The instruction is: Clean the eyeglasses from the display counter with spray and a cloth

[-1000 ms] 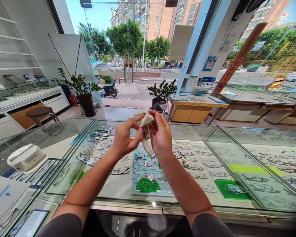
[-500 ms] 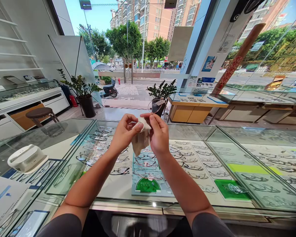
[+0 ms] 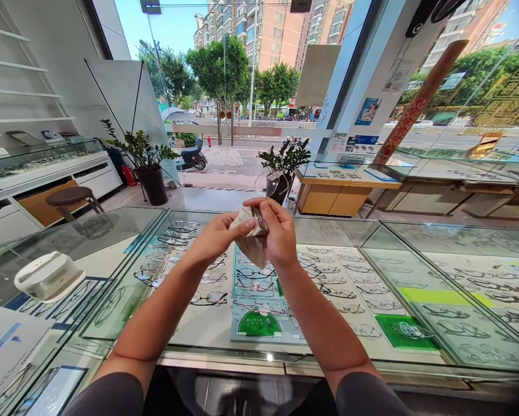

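Note:
Above the glass counter my two hands are close together. My left hand (image 3: 216,236) is closed on a pale cleaning cloth (image 3: 251,245), pinched between thumb and fingers, with its lower end hanging loose. Closed beside it, my right hand (image 3: 282,237) grips a pair of thin-rimmed eyeglasses (image 3: 277,184). One round clear lens sticks up beyond the fingers, in front of the plant pot. The rest of the frame is hidden by the cloth and fingers.
Rows of eyeglasses (image 3: 255,273) lie inside the glass display case (image 3: 199,352) below my hands. A white device (image 3: 49,276) stands on the glass at left. Further off are a round stool (image 3: 69,196), potted plants (image 3: 153,185) and a wooden display table (image 3: 333,197).
The cloth has shifted and bunched differently between my hands. My left hand has turned and lowered slightly. The eyeglasses' lens now shows higher and further left above my right fingers.

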`<state>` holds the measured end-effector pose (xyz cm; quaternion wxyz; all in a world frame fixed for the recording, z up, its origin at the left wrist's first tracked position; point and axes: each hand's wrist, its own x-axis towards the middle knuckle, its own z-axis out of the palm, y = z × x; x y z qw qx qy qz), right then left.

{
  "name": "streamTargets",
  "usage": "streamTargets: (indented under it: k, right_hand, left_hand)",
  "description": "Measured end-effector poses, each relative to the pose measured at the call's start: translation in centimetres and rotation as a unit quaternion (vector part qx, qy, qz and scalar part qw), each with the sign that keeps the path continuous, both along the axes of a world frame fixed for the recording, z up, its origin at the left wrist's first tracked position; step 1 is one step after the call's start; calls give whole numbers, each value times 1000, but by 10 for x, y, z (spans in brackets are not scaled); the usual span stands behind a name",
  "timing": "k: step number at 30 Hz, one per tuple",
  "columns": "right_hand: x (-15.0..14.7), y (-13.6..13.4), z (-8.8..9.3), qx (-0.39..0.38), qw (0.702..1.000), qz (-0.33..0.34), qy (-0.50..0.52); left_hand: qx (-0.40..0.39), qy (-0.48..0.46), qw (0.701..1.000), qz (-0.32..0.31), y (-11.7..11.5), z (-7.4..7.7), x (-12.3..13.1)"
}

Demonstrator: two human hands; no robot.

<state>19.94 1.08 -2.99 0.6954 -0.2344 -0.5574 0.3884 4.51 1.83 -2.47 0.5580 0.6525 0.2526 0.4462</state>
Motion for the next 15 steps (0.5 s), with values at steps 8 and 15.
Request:
streamTargets:
  k: [8, 15]
  right_hand:
    - [5, 6, 3, -46, 997, 53, 38]
    - [5, 7, 2, -53, 995, 67, 42]
  left_hand:
    - [-50, -71, 994, -72, -2, 4, 3]
    - [-13, -54, 998, -7, 2, -3, 3]
